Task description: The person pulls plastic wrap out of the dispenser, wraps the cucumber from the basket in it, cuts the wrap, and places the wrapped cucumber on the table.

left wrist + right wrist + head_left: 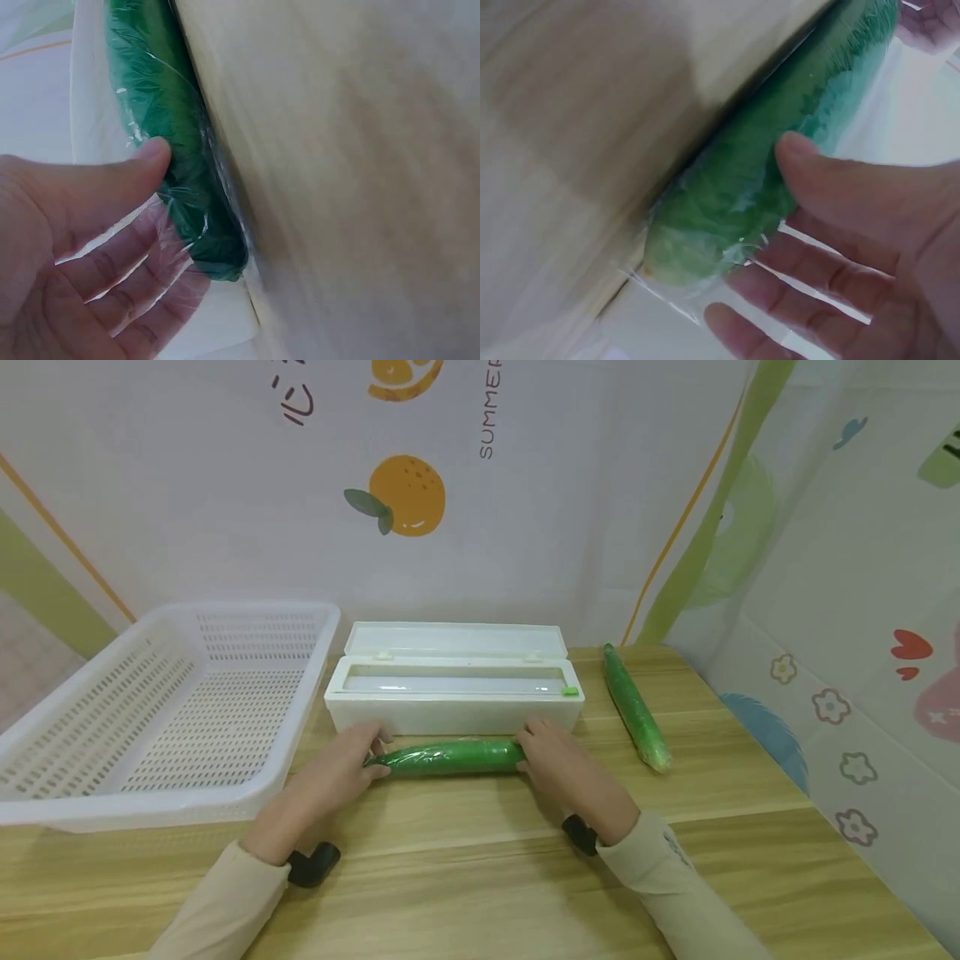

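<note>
A cucumber [450, 758] wrapped in clear plastic film lies crosswise on the table, in front of a white cling film dispenser [450, 717]. My left hand [348, 764] holds its left end; in the left wrist view the thumb [154, 154] presses the near side, with fingers behind the loose film. At the other end, my right hand [558, 764] grips it the same way. The right wrist view shows that thumb [799, 150] on the cucumber and film sticking out past the tip. The dispenser's lid [457, 639] stands raised, with a green slider [571, 692] at its right.
To the left stands a large white plastic basket [288, 760] with slotted walls. A second wrapped cucumber [633, 706] lies slanted on the wooden table [465, 893] at the right. Behind hangs a white printed curtain [525, 527].
</note>
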### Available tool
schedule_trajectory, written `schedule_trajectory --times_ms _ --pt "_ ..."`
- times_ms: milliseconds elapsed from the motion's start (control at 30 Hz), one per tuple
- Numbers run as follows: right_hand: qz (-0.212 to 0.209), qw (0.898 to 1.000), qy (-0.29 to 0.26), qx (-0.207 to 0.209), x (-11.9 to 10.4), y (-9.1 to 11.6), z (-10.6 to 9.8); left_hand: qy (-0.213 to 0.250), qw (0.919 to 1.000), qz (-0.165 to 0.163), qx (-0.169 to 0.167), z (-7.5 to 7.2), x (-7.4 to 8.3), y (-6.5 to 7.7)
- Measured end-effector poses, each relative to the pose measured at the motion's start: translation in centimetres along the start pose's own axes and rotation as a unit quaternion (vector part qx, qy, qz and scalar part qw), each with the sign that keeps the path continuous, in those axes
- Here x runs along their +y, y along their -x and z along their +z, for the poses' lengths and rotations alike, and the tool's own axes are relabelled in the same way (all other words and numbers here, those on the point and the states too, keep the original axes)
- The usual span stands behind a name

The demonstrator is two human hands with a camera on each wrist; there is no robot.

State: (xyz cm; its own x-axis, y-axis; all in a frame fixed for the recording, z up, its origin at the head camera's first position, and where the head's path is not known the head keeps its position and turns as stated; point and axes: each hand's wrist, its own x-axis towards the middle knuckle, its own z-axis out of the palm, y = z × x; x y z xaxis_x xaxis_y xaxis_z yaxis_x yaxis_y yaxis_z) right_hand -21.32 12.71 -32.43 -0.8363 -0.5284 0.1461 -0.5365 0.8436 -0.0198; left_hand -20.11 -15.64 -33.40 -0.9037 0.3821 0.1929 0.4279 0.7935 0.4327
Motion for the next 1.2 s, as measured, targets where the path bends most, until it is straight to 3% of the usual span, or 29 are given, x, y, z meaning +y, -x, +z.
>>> schedule_trajectory --times_ms 167,433,600,733,867,967,1067,1200 --pt "-0.009 1.0 -0.004 0.009 0.2 -0.1 0.1 -0.004 0.9998 -0.002 0.021 0.1 -0.5 -0.6" --pt "0.022 0.994 -0.096 -0.037 1.2 -0.2 -0.4 -0.06 0.9978 -0.025 0.01 0.0 0.0 -0.7" --pt "0.027 0.991 -0.118 -0.06 2.1 0.4 -1.5 -0.09 0.9954 -0.031 0.012 -0.2 1.3 -0.4" --pt "0.06 0.992 -0.107 -0.034 3.0 1.1 -2.7 -0.089 0.9954 -0.025 0.022 -0.3 3.1 -0.8" --pt "0.108 0.99 -0.084 -0.028 3.6 1.5 -3.7 -0.074 0.9966 0.024 0.029 -0.2 6.0 -2.5" --pt "0.129 0.989 -0.069 -0.032 3.8 1.4 -3.9 -0.077 0.9948 0.066 0.011 0.4 8.6 -4.4" --pt "0.125 0.991 -0.044 -0.02 3.9 1.4 -3.9 -0.098 0.9903 0.094 -0.027 1.3 11.2 -6.9" --pt "0.093 0.996 -0.016 0.004 4.1 1.5 -3.6 -0.134 0.9831 0.101 -0.072 2.9 14.1 -10.2"
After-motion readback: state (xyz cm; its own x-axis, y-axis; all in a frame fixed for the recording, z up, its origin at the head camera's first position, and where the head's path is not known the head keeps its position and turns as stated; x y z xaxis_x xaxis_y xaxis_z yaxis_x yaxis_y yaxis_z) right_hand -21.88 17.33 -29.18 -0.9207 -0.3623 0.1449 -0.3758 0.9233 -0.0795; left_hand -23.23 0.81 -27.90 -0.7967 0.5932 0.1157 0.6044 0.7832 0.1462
